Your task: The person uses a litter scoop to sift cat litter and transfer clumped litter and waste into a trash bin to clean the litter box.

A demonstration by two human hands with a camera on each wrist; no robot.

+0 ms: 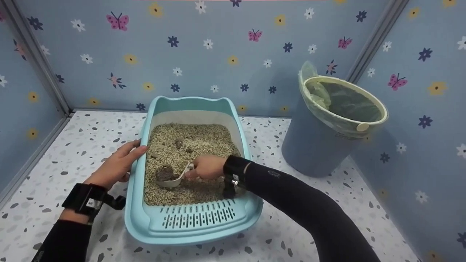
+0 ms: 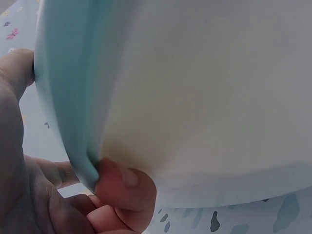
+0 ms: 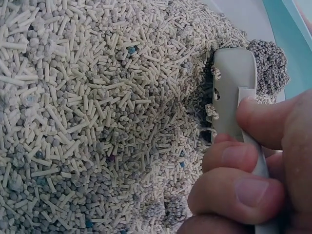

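A light-blue litter box (image 1: 193,233) holds pale pellet litter (image 1: 207,134). My left hand (image 1: 113,167) grips the box's left side rim; in the left wrist view, fingers (image 2: 126,195) curl round the rim's edge from beneath. Inside the box, my right hand (image 1: 209,166) holds a whitish litter scoop (image 1: 171,183) by its handle, thumb along it in the right wrist view. A dark litter clump (image 1: 165,172) sits in the scoop, low over the litter. Smaller dark clumps (image 1: 179,142) lie on the litter farther back.
At the right stands a blue-grey trash bin (image 1: 315,145) with a cream rim and a translucent bag (image 1: 316,94) lining it. The box rests on a white speckled floor (image 1: 269,225). Flower-patterned walls (image 1: 233,43) enclose the back and both sides.
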